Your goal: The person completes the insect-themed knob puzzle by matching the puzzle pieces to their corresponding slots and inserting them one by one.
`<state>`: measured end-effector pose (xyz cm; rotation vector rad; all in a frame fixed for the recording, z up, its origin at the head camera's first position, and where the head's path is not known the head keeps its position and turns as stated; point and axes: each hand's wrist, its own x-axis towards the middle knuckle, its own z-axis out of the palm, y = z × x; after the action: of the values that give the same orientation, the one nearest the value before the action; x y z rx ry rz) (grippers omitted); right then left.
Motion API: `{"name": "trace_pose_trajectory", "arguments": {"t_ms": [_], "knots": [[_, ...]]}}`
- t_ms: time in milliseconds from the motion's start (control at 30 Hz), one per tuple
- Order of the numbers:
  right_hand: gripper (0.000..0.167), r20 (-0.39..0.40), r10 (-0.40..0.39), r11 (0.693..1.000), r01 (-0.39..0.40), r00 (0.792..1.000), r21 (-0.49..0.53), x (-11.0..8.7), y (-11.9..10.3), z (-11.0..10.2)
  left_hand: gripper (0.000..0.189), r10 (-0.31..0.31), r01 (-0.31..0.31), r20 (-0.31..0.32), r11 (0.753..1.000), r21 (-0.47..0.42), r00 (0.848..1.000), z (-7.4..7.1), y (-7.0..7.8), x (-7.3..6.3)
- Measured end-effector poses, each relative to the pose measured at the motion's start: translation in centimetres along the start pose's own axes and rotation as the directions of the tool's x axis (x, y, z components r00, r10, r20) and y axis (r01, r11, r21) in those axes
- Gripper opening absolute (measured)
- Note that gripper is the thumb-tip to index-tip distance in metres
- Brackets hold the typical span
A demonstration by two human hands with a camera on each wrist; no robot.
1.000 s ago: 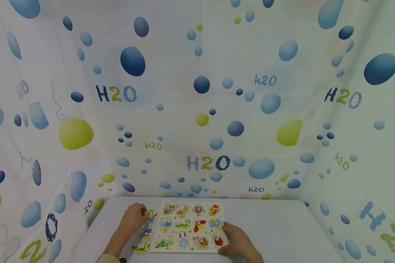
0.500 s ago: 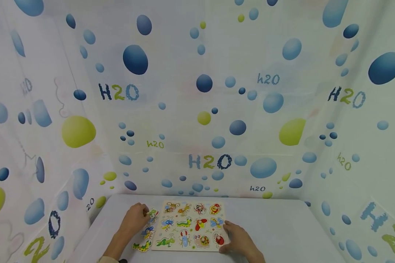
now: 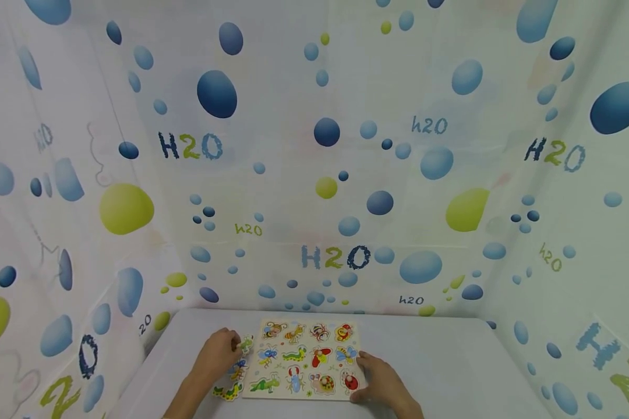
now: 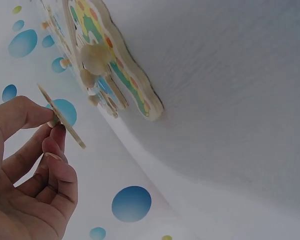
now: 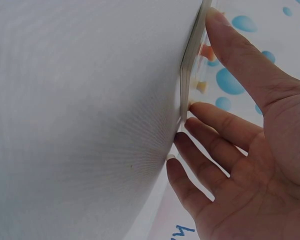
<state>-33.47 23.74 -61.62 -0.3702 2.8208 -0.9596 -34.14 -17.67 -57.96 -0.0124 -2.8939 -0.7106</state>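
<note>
At the left of the head view, my left hand pinches a small wooden puzzle piece with a green insect on it. The left wrist view has this piece edge-on and tilted, held between thumb and fingers above the table. Beside it lie a blue insect piece and a yellow-green caterpillar piece. The insect puzzle board lies flat to their right, with rows of bug pictures. My right hand rests against the board's right edge, its thumb near the close corner and its fingers loosely extended.
A white table carries the board and pieces. Light cloth walls with blue and green drops and "H2O" lettering stand behind and at both sides. Knobs stick up from loose pieces in the left wrist view.
My left hand has shifted slightly nearer and turned the pinched piece; the red patch beside it no longer shows. The right hand stays at the board's edge. The head view has shifted a little.
</note>
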Motion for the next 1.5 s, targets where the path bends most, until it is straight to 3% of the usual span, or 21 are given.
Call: {"name": "trace_pose_trajectory", "arguments": {"t_ms": [900, 1200, 1500], "knots": [[0.087, -0.006, -0.004, 1.0, 0.004, 1.0, 0.004, -0.4, -0.5, -0.4, 0.01, 0.065, -0.064, 0.047, 0.998, -0.009, 0.997, 1.2, 2.7, -2.2], [0.088, -0.005, -0.004, 1.0, 0.004, 1.0, -0.005, -0.2, -0.3, -0.3, 0.011, 0.093, -0.093, 0.038, 0.996, -0.02, 0.995, 2.0, 2.9, -2.9], [0.088, -0.004, -0.001, 1.0, 0.001, 1.0, -0.011, -0.1, -0.3, -0.2, 0.013, 0.111, -0.108, 0.067, 0.993, -0.038, 0.992, 2.1, 3.2, -3.1]]}}
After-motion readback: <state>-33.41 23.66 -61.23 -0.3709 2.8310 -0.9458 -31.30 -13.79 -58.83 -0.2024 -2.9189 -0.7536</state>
